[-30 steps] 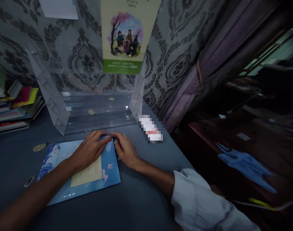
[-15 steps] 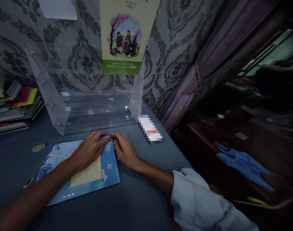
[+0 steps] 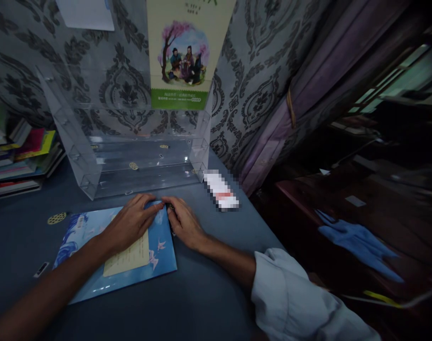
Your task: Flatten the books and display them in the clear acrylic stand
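A blue book point(image 3: 164, 258) lies flat on the desk, a pale yellow text panel on its cover and a barcode near its upper left corner. My left hand point(image 3: 132, 222) rests on top of it, fingers stretched toward the upper edge and thumb reaching to the upper right corner. At that same corner is my right hand point(image 3: 185, 222), just off the book's right side. Its bent index finger meets the left thumb, and its own thumb stays apart, leaving a gap. Some of the right fingers are hidden beneath the hand.
Behind the book stands a clear acrylic rack point(image 3: 145, 177), with a green and cream book point(image 3: 180, 99) upright in it. Stacked books point(image 3: 24, 156) sit at left. A blurred white item point(image 3: 221, 192) lies near the desk's right edge, beyond which a blue cloth point(image 3: 357, 241) shows lower down.
Both hands and the book stay almost where they were. A small red spot at the book's corner, seen earlier, is now mostly covered by the fingertips.
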The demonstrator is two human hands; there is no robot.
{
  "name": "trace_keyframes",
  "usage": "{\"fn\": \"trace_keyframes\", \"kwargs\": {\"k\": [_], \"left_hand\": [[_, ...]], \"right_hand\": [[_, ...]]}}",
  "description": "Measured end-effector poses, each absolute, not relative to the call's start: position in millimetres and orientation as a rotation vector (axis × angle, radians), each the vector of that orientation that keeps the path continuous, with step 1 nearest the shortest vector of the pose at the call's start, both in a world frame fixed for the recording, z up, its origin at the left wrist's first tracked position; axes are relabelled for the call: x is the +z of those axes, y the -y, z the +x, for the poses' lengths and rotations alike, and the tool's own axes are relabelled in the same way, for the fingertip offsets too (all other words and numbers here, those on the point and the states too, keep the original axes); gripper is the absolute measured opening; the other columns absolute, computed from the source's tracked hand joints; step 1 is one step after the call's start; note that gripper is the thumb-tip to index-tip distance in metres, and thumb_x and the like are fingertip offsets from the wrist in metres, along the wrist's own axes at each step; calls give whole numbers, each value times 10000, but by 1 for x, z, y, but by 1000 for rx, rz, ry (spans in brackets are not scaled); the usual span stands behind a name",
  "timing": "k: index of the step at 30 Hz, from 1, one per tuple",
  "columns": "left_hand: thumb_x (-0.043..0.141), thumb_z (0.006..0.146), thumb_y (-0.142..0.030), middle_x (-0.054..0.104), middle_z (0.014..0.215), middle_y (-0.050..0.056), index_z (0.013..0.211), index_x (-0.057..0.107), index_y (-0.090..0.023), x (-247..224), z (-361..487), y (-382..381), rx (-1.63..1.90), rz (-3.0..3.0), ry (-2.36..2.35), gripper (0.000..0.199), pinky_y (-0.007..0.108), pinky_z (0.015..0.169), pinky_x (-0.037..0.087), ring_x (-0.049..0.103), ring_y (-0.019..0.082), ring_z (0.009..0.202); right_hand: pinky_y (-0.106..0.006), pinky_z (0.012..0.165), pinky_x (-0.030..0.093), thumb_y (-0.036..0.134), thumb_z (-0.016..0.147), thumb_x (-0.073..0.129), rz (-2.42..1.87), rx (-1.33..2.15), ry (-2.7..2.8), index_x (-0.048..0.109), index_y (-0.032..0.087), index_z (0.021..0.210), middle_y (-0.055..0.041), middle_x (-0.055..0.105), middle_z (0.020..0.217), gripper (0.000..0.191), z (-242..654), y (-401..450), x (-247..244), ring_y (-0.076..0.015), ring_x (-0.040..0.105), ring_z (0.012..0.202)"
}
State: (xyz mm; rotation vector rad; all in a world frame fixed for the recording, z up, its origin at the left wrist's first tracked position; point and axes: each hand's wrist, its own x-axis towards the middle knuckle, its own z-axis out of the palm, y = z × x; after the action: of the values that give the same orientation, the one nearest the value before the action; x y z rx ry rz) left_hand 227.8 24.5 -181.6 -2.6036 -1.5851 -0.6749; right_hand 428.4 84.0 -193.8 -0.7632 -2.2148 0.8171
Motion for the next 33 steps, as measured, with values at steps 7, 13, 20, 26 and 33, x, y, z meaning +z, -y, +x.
{"fn": "trace_keyframes", "kwargs": {"k": [7, 13, 20, 26, 33], "left_hand": [[389, 1054, -263, 588, 1303, 137, 1357, 581, -213, -182, 228, -25, -665, -2602, 1601, 362, 475, 939, 530, 560, 288, 1179], [396, 1055, -250, 583, 1310, 142, 1353, 576, -202, -183, 228, -25, -641, -2598, 1605, 352, 474, 956, 521, 556, 285, 1187], [369, 1066, -262, 594, 1292, 135, 1350, 564, -209, -183, 228, -25, -651, -2595, 1571, 349, 464, 945, 523, 563, 277, 1176], [377, 1060, -252, 591, 1285, 138, 1324, 582, -202, -185, 229, -25, -656, -2572, 1566, 338, 465, 950, 519, 555, 277, 1177], [386, 1052, -232, 598, 1267, 131, 1319, 583, -199, -185, 229, -25, -659, -2564, 1553, 333, 447, 948, 517, 555, 270, 1165]], "right_hand": [[-450, 1049, 491, 162, 987, 413, -767, 830, 2207, 555, 216, 1286, -97, 662, 1241, 335, 429, -84, -194, -226, 599, 1188], [-456, 1050, 481, 155, 978, 411, -728, 823, 2196, 565, 186, 1284, -110, 660, 1246, 344, 428, -85, -196, -233, 598, 1180], [-463, 1045, 478, 144, 969, 428, -748, 826, 2199, 561, 198, 1287, -107, 663, 1243, 349, 427, -85, -196, -236, 594, 1171], [-457, 1046, 474, 139, 951, 456, -748, 824, 2210, 561, 192, 1286, -106, 661, 1241, 355, 427, -84, -195, -237, 592, 1174], [-458, 1049, 474, 135, 938, 470, -743, 812, 2212, 561, 181, 1285, -115, 659, 1246, 362, 427, -84, -194, -241, 586, 1181]]}}
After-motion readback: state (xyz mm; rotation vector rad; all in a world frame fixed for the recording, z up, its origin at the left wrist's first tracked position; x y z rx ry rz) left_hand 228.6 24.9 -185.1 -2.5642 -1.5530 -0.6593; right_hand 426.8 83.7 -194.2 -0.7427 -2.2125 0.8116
